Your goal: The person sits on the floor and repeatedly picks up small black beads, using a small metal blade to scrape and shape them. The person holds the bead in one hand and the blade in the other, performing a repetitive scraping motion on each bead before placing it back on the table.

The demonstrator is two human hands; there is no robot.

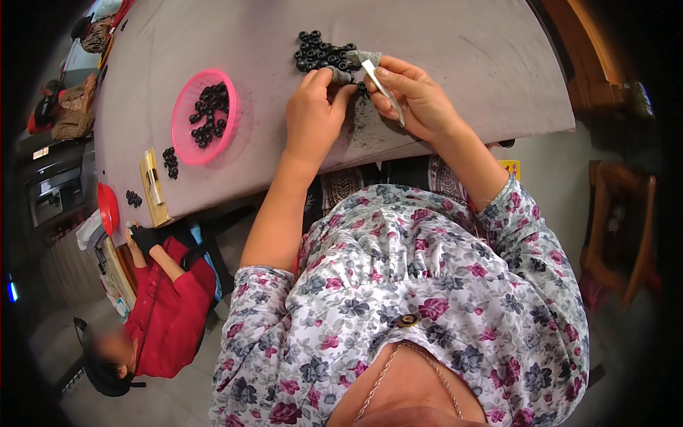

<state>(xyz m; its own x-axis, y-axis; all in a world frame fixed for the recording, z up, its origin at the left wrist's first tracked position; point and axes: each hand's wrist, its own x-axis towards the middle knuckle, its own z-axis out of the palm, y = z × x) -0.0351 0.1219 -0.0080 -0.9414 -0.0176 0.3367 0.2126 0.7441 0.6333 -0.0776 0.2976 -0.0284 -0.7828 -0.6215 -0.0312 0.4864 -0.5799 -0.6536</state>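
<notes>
From the head view, the left hand (313, 114) pinches a grey piece (342, 75) at 12 o'clock on the table (462, 64), while the right hand (416, 99) grips a thin blade (380, 85), its tip seemingly against the piece. A cluster of black rings (321, 51) lies just beyond the hands, with more in the pink basket (183, 124) at 10 o'clock. Which lot is finished I cannot tell.

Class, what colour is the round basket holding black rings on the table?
Pink. The basket shows best in the head view, left of the left hand.

Both forearms reach forward, left hand (313, 114) and right hand (416, 99) curled close together, fingers pinched.
</notes>
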